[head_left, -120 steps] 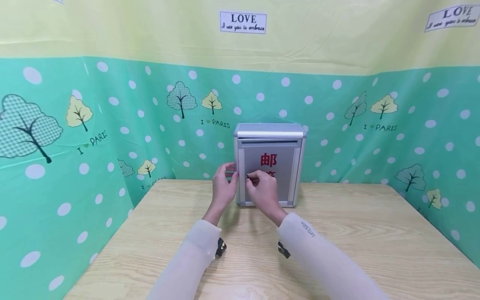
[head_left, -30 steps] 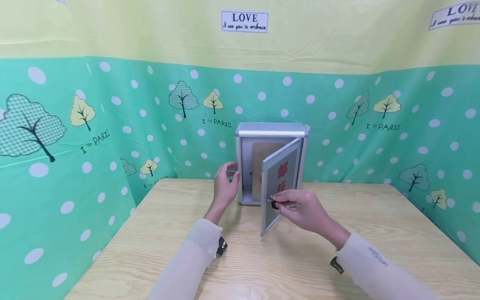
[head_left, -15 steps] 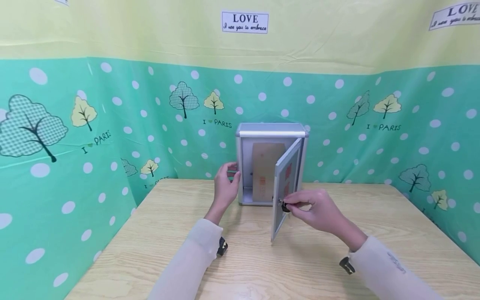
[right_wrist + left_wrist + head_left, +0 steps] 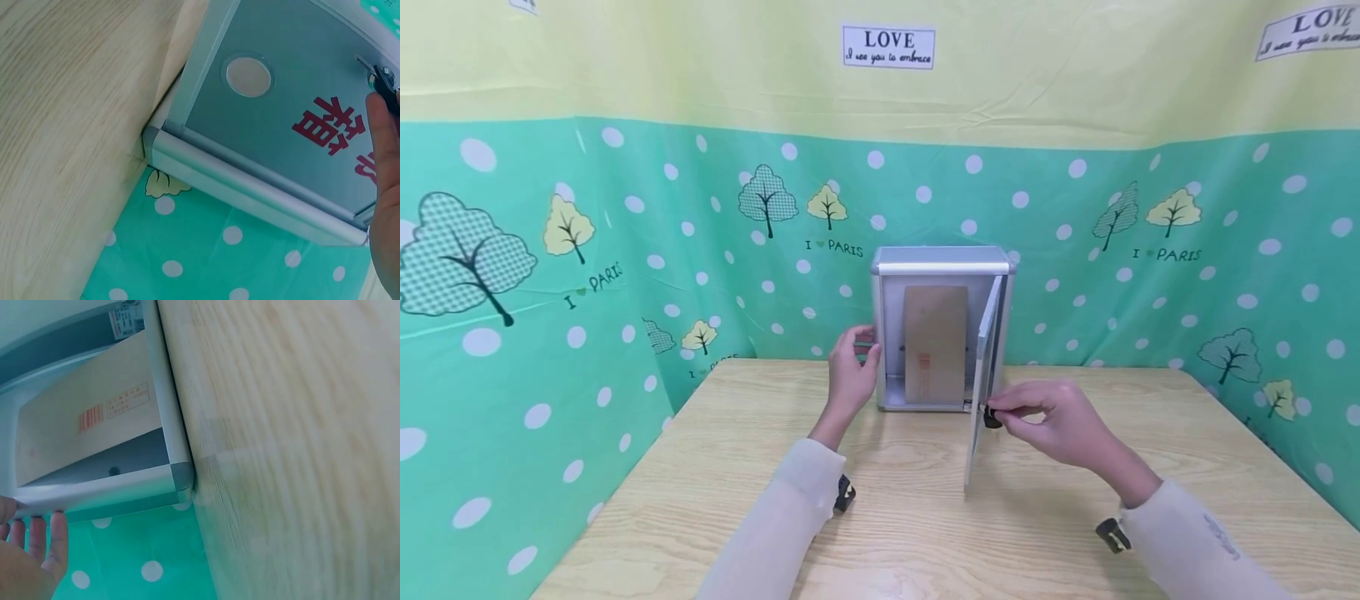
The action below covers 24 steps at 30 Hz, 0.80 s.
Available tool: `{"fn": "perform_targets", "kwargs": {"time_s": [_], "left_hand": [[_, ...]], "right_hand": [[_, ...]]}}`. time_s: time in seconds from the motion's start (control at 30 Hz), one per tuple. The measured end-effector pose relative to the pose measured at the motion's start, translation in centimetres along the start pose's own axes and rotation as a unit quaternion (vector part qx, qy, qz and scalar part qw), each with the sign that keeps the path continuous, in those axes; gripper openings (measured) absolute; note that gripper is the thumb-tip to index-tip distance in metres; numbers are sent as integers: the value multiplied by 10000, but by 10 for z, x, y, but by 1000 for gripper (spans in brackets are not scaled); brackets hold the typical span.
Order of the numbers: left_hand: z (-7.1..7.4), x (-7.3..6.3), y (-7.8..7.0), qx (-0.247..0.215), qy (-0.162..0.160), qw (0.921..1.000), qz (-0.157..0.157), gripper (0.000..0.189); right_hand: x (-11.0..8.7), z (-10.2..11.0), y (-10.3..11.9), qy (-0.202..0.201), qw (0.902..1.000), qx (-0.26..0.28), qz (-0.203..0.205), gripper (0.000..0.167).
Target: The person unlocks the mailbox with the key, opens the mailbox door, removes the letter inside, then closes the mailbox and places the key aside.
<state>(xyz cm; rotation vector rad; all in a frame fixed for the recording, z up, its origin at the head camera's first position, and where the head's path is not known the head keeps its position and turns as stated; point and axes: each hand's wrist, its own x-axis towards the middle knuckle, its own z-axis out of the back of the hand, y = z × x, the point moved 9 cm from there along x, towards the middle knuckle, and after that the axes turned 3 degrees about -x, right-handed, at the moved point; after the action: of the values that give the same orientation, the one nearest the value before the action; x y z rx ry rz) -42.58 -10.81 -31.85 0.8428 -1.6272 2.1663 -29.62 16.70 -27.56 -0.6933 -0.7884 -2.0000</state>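
Observation:
A silver-grey mailbox (image 4: 942, 257) stands upright on the table, its door (image 4: 978, 417) swung wide on the right side. Inside leans a brown envelope (image 4: 936, 343) with red printing. My left hand (image 4: 852, 377) rests against the box's left side; in the left wrist view its thumb touches the front rim and the fingertips touch the outer wall. With thumb and fingers, my right hand (image 4: 1056, 421) pinches a black-headed key (image 4: 992, 417) at the door lock. Red characters and a round pale disc (image 4: 249, 77) mark the door's outer face in the right wrist view.
The light wooden table (image 4: 760, 467) carries the box near its back edge. A green and yellow patterned cloth (image 4: 805, 208) hangs behind and on both sides. The door's free edge reaches out over the table in front of the box.
The door was closed at first. My right hand has pulled it outward by the key and swung it to the right, uncovering the envelope. My left hand stays at the box's side.

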Motion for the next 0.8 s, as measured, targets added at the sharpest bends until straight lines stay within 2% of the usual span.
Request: {"fn": "perform_targets", "kwargs": {"time_s": [0.3, 0.57, 0.8], "left_hand": [[0, 1, 1, -11, -33, 10000, -7, 31], [1, 0, -1, 12, -64, 10000, -29, 32], [1, 0, 0, -15, -68, 10000, 15, 32]], "right_hand": [[-9, 11, -12, 93, 9994, 115, -302, 32], [-14, 19, -16, 44, 9983, 457, -348, 31], [-21, 23, -29, 202, 9942, 700, -792, 27]]}}
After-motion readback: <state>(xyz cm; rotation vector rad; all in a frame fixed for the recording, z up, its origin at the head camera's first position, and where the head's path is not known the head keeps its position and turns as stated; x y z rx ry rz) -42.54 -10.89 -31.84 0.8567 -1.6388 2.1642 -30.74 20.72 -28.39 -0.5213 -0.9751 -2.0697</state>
